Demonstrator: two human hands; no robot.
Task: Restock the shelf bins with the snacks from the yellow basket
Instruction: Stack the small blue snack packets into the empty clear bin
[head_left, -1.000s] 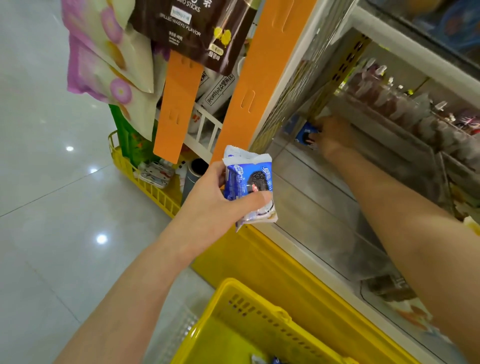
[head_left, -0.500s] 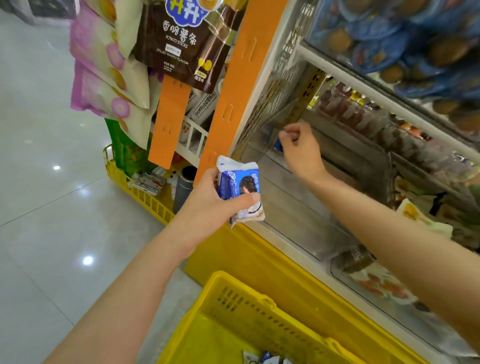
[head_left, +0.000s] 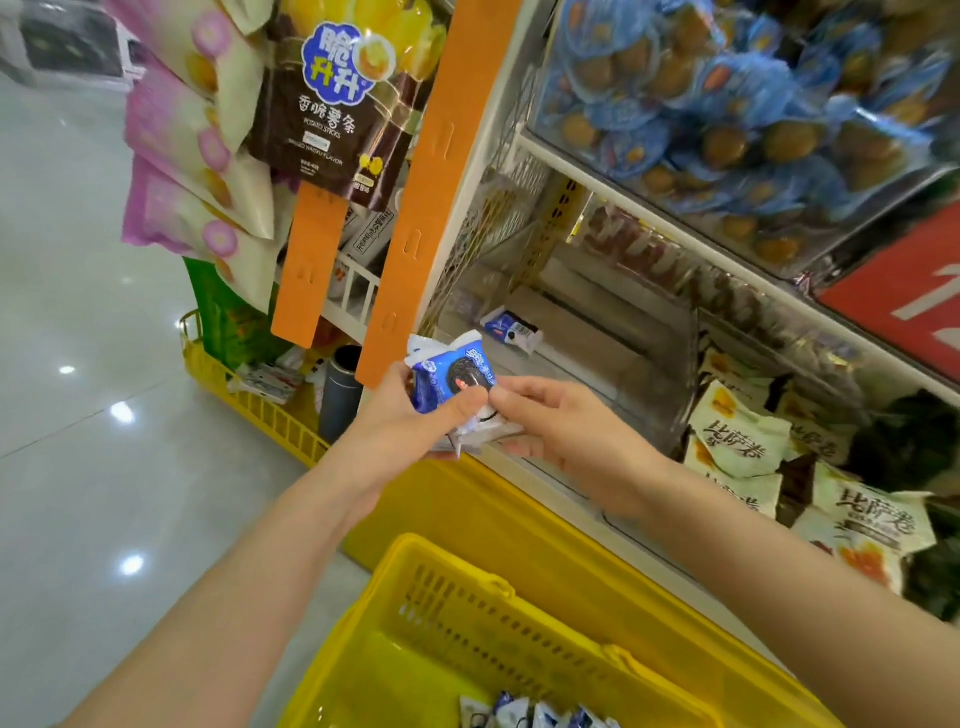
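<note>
bright, even overhead light | glare spots on floor (head_left: 122, 413) | blurred, warped edges

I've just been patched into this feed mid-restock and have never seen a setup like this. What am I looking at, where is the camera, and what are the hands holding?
There is no machine here: a person is working bare-handed. The single picture comes from a wide-angle camera worn on their head, looking forward and down. The left hand grips a small bunch of blue cookie packs, and the right hand pinches the lower edge of the same bunch. Behind the hands is a clear shelf bin with one loose pack lying in it. The next bin along holds white snack bags. At the bottom of the picture is the yellow basket, with a few more packs in it.
</note>
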